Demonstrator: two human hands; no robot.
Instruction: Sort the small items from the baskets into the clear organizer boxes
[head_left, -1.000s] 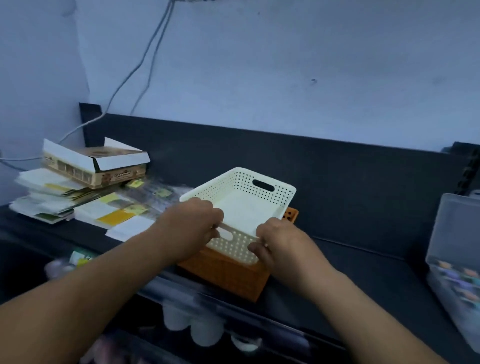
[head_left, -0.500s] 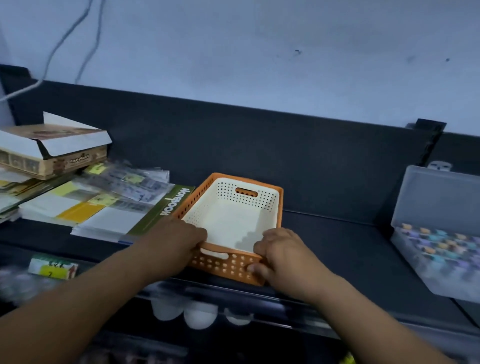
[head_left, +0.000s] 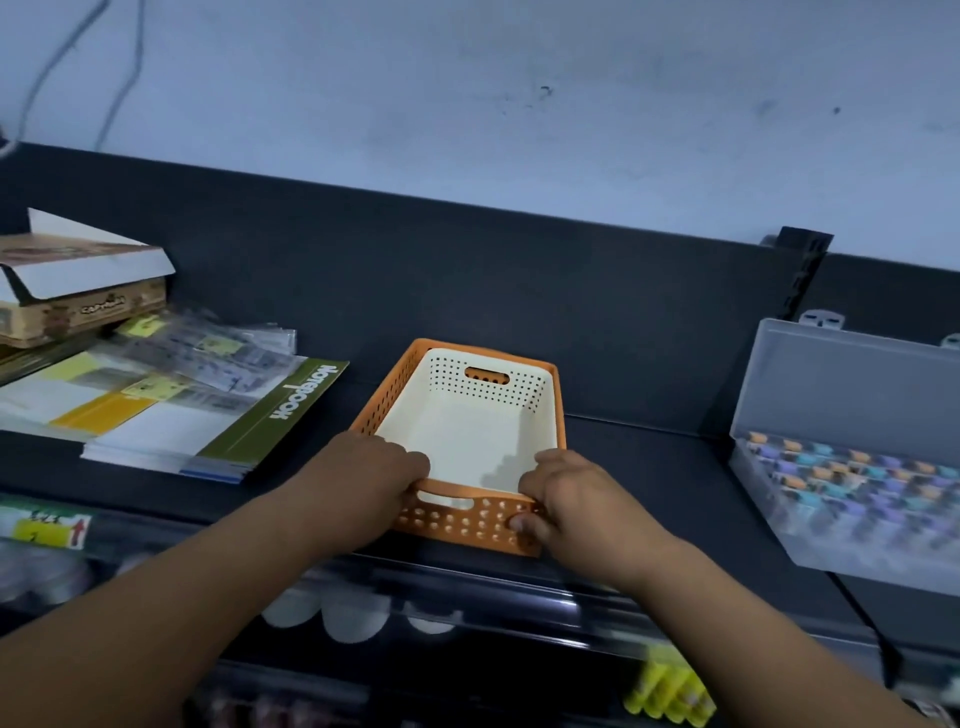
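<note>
Left hand (head_left: 374, 483) and right hand (head_left: 566, 499) are clamped on the near rim of the orange basket (head_left: 467, 525), white basket (head_left: 467, 447) nested inside, at the shelf (head_left: 649, 467) front edge; both are judged light, stiff, empty, best held by rim or handle slots.

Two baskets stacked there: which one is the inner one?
The white basket is the inner one. It sits nested in the orange basket, whose rim and perforated wall show around the outside of it.
</note>
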